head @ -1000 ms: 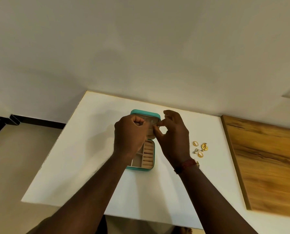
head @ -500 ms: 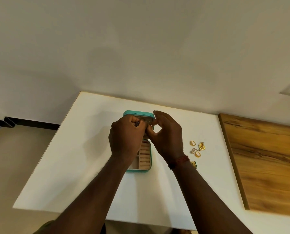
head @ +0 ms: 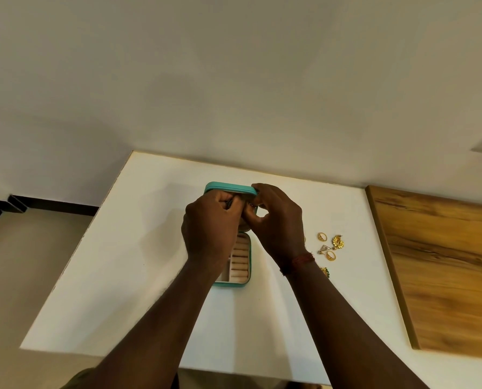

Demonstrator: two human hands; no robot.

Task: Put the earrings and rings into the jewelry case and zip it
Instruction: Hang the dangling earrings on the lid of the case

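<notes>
Loose gold earrings and rings (head: 329, 247) lie on the white surface (head: 122, 276), between the right hand (head: 279, 220) and a wooden board (head: 444, 276). The left hand (head: 210, 228) and right hand meet fingertip to fingertip, pinching a small piece (head: 228, 203) too small to identify. They partly hide the open teal jewelry case (head: 231, 285) at mid-surface, which has an upright lid and beige ring rolls.

No legible text, labels, brands, numbers or signs anywhere in view.

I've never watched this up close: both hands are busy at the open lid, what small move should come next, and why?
Probably seat the small piece in the jewelry case lid, then release. The left hand and right hand both pinch it there, and more gold pieces wait on the table.
</notes>
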